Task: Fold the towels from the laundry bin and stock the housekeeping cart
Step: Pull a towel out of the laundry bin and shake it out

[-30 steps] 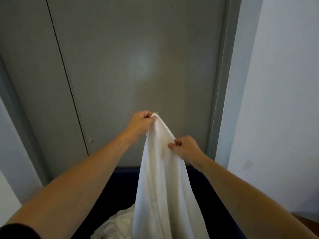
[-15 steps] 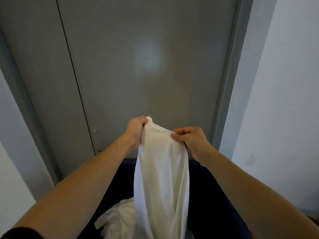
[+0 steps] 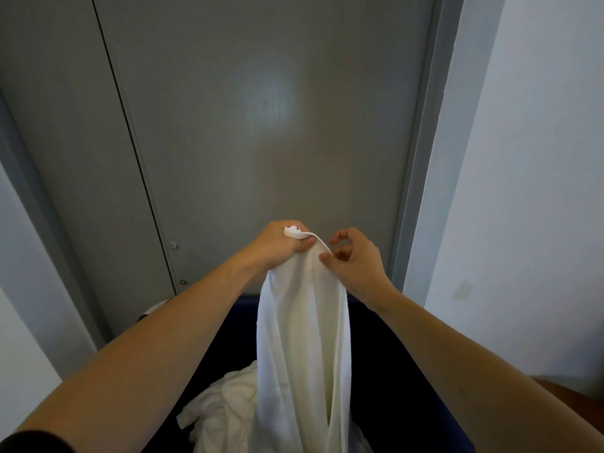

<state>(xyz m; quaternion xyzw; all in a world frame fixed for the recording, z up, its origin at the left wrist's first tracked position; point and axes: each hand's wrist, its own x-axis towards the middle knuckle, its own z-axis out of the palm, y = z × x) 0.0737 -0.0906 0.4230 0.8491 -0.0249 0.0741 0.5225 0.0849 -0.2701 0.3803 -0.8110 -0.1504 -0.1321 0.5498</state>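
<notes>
Grey door panels (image 3: 261, 125) fill the background, with a white wall (image 3: 539, 158) to the right. Left hand (image 3: 277, 245) holds a tight grip on the bunched corner of the white towel (image 3: 304, 338). Right hand (image 3: 354, 259), which half a second ago pinched the top edge further right, now sits close beside the left, thumb on the hem, fingers loosely curled. Judgement: the edge is being worked along to find the next corner. Towel hangs over the dark laundry bin (image 3: 392, 371), more towels (image 3: 225, 407) inside. Folding has not begun.
</notes>
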